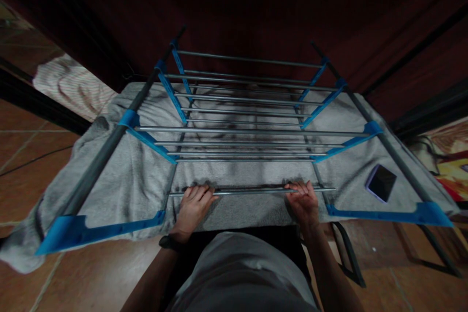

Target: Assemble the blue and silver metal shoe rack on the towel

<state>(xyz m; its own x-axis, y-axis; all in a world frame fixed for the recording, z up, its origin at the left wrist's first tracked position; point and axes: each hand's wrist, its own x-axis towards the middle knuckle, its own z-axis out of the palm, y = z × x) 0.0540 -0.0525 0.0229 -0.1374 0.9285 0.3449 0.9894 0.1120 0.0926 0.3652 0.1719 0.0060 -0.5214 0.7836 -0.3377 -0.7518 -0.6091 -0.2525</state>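
Note:
A rack of grey metal tubes and blue plastic brackets, like a shoe rack or drying rack (252, 131), stands in front of me on a grey blanket. Both hands hold one loose-looking thin metal rod (252, 191), which lies crosswise low at the near side. My left hand (194, 204) is closed over it left of the middle, back of the hand up. Toward the other end, my right hand (304, 201) has its fingers curled on the same rod, palm partly turned up. Blue end brackets (120, 228) flank the hands. Whether the rod's ends touch the frame I cannot tell.
The grey blanket (98, 165) covers the surface under the rack. A phone (381, 184) lies on it at the right. Behind rises a dark red wall or curtain (248, 5). Striped cloth (71, 83) lies at the left, and tiled floor (98, 273) shows below.

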